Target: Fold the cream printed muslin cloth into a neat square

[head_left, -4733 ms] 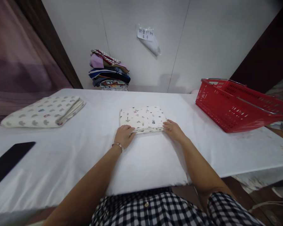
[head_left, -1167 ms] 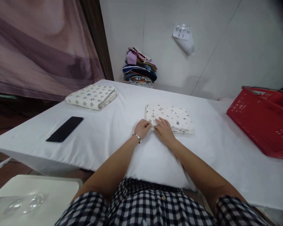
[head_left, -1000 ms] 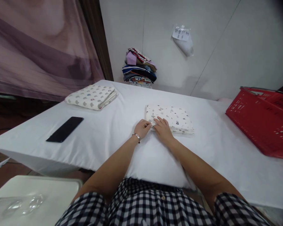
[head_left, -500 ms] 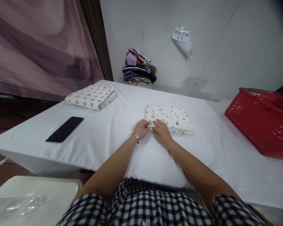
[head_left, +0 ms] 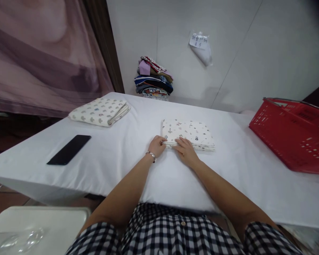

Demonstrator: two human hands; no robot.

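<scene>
A folded white cloth [head_left: 190,131] with small scattered prints lies flat on the white-covered table in front of me. At its near left corner, my left hand [head_left: 156,147] is closed, pinching the layered edge between thumb and fingers. My right hand [head_left: 186,152] rests along the near edge, a little right of the left hand. Its fingers are stretched out over the top layer, with the thumb apart at the front edge. Several stacked layers show along that edge, right of my right hand.
Another folded cloth [head_left: 99,111] with grey prints lies at the table's far left. A black phone-like slab [head_left: 69,149] is nearer me. A red basket [head_left: 289,134] stands at right. Behind the table rises a stack of folded textiles [head_left: 154,78]. A white stool [head_left: 39,219] is at lower left.
My right hand has shifted slightly right along the cloth's near edge, widening the gap to my left hand. The left hand stays at the corner. The view has turned slightly.
</scene>
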